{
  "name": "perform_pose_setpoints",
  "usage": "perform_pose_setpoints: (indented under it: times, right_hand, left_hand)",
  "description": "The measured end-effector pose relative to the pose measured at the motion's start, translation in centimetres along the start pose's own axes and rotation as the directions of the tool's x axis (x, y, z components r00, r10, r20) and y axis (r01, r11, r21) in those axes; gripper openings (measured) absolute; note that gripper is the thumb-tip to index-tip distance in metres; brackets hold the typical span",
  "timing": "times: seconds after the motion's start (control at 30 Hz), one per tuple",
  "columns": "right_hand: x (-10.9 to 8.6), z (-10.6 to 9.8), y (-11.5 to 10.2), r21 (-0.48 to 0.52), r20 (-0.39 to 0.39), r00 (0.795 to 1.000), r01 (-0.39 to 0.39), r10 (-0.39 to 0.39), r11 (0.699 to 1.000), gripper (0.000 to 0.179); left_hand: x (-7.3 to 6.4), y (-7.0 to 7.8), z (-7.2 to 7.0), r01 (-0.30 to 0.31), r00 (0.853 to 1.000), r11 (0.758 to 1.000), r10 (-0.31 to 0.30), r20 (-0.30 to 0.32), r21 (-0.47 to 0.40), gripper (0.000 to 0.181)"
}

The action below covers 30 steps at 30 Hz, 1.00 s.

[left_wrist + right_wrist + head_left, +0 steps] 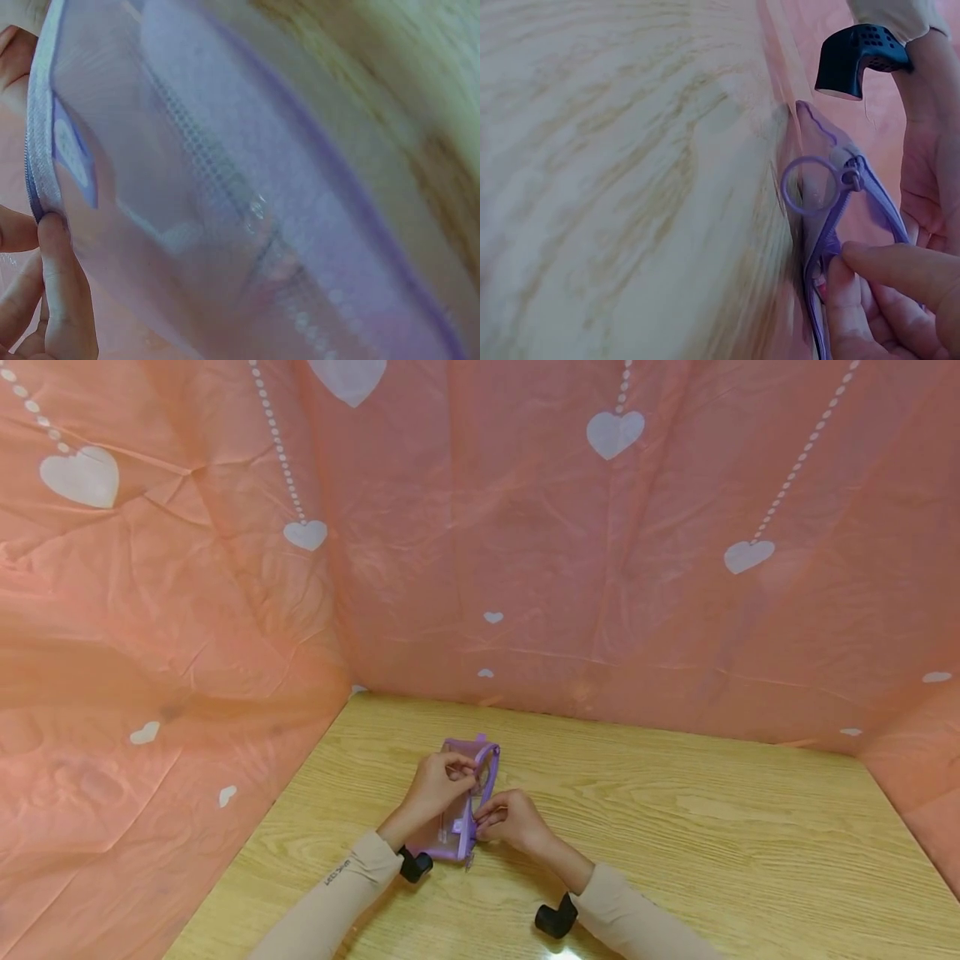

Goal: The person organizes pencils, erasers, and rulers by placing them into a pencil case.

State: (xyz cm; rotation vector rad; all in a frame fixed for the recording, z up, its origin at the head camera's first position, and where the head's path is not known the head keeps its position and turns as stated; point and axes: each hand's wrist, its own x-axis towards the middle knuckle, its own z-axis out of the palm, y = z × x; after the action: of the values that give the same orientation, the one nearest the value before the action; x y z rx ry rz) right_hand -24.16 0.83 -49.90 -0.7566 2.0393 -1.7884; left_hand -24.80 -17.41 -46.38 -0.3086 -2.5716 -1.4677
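A purple see-through zip pouch [452,843] lies on the table with its zipped side spread into a gap. My left hand [441,787] pinches one edge of the opening between thumb and fingers; the left wrist view shows its fingertips right at the zipper tape [46,150]. My right hand [512,820] pinches the opposite edge, near the end with the zipper slider [851,178]. A purple ring [811,159] hangs by that slider. Through the pouch's side shows a strip with a fine grid pattern [199,142]. Fingers hide part of the opening.
The pouch rests on a wood-grain table [675,827]. Pink sheeting [525,527] with white hearts rises behind and at the sides. A black wrist camera [555,918] sticks out below each beige sleeve [630,906].
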Motion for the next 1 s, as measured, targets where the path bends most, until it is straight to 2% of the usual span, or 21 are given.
perform_pose_setpoints:
  times: [0.3, 0.57, 0.73, 0.87, 1.0]
  right_hand:
    - [-0.2, 0.1, -0.1, 0.007, -0.024, 1.0, -0.01, 0.01, 1.0, 0.018]
    - [-0.6, -0.9, -0.1, 0.017, -0.035, 0.999, 0.006, -0.006, 1.0, 0.02]
    - [-1.6, -2.6, -0.2, -0.023, -0.071, 0.997, 0.009, -0.01, 1.0, 0.019]
    - [-2.9, -4.7, -0.5, -0.082, -0.143, 0.99, -0.021, 0.009, 0.996, 0.021]
    - [-4.5, -7.2, -0.8, -0.107, -0.206, 0.978, -0.058, 0.035, 0.993, 0.024]
  left_hand:
    - [0.0, 0.2, -0.1, -0.006, 1.0, 1.0, 0.006, -0.005, 0.009, 0.015]
    - [-0.1, 0.1, -0.1, -0.006, 1.0, 1.0, 0.006, 0.005, 0.002, 0.013]
    - [0.0, -0.1, 0.0, -0.012, 1.0, 1.0, 0.012, 0.013, -0.017, 0.013]
    - [-0.1, -0.3, -0.2, -0.004, 1.0, 0.999, 0.005, 0.018, -0.038, 0.014]
    - [-0.2, -0.7, -0.6, 0.022, 1.0, 1.0, -0.022, -0.004, -0.012, 0.014]
